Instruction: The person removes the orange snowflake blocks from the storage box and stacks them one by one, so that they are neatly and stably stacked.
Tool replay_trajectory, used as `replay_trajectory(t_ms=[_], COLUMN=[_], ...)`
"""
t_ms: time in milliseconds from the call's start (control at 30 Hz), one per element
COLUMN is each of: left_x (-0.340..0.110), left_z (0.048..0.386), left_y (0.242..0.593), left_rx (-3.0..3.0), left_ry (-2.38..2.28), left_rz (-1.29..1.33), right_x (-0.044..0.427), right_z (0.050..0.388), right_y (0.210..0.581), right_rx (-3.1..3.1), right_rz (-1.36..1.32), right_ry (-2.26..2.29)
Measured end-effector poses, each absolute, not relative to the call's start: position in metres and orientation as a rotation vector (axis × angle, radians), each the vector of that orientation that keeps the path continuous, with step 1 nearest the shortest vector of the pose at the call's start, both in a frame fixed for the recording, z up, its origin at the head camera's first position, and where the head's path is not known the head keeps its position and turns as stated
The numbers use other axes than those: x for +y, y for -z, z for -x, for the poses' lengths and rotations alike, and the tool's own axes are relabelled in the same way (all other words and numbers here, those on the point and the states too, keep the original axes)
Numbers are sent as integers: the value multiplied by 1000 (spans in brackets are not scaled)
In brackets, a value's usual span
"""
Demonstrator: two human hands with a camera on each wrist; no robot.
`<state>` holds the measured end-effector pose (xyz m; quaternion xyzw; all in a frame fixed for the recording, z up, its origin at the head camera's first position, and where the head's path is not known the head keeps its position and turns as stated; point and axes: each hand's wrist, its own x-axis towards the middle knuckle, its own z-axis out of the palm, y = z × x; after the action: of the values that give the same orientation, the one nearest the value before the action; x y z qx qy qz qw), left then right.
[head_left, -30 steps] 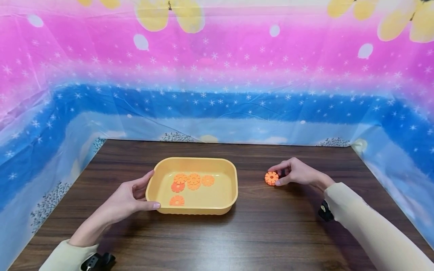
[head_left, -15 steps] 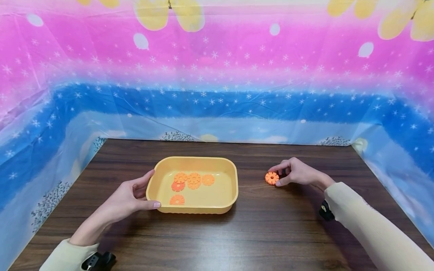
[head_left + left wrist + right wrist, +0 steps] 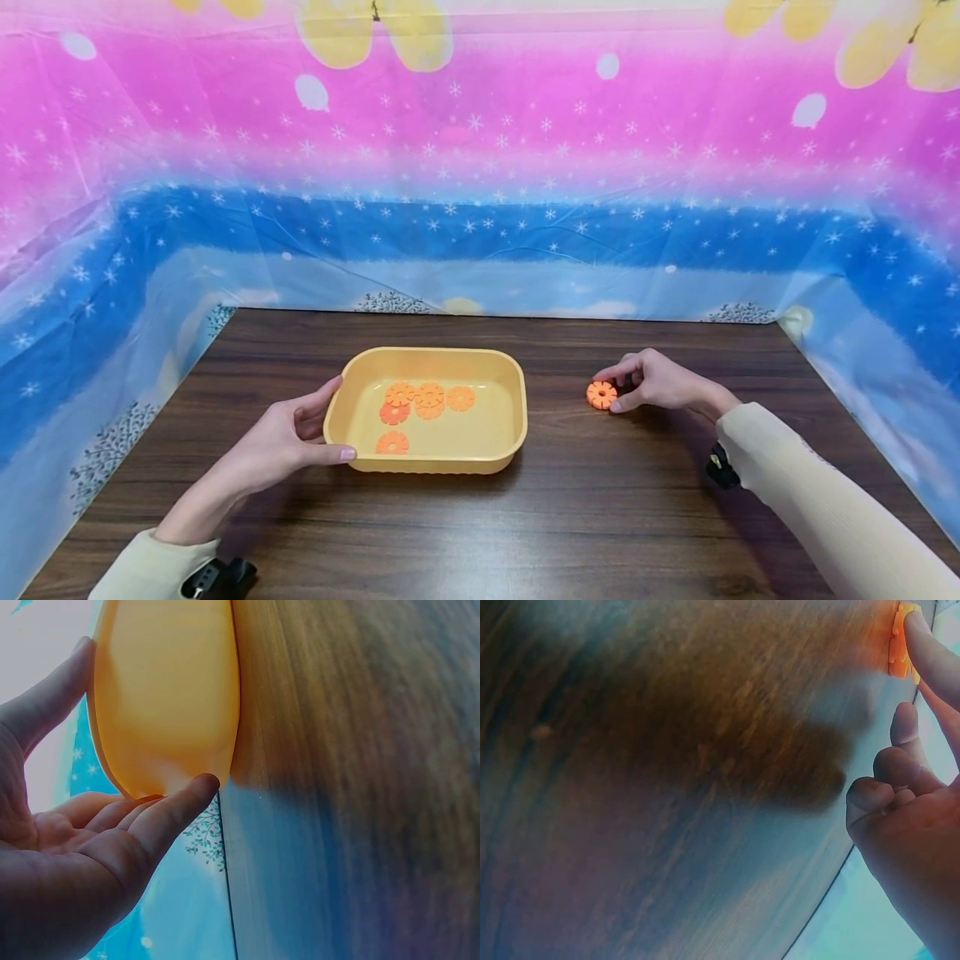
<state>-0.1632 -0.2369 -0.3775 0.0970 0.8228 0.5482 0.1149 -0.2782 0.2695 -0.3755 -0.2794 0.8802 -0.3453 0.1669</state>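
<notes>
**Right hand (image 3: 666,382) pinches the disc (image 3: 595,397), left hand (image 3: 273,440) holds the tray (image 3: 453,429)**

The step in hand looks to be gripping the disc, ahead of any carry. The thumb (image 3: 931,654) and forefinger of the right hand are closed onto its edge, with no gap left to take up; the other fingers are bent toward the palm and touch nothing. The disc sits at those fingertips, low over the worktop (image 3: 495,533). Whether it touches the wood, and whether it is a single piece or a small stack, I cannot tell.

The left hand spans the near left corner of the tray, its thumb on the near rim and its fingers (image 3: 180,812) against the end wall, spread only as far as the corner needs. To the right of these fingers, inside the tray, lie more discs (image 3: 461,399), some overlapping; six show. The tray's far end is well apart from the right fingers, on their left.

If the disc is meant to join the others, the next move calls for a lift above the tray's rim, a leftward carry over the wall and a release onto bare floor, with the left fingers keeping the tray from sliding.
</notes>
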Motion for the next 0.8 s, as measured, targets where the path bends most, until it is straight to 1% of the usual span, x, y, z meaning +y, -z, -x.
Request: replay_trajectory(t_ms=[567,800], left_x=[-238,-237], left_z=[163,163], left_y=[378,378], left_rx=[2377,2390], left_ry=[-1640,-1626], left_rz=[-298,-291], right_x=[270,281], right_z=[280,295], right_y=[377,398], right_rx=[2486,2506], right_rz=[757,766], right_ry=[985,957])
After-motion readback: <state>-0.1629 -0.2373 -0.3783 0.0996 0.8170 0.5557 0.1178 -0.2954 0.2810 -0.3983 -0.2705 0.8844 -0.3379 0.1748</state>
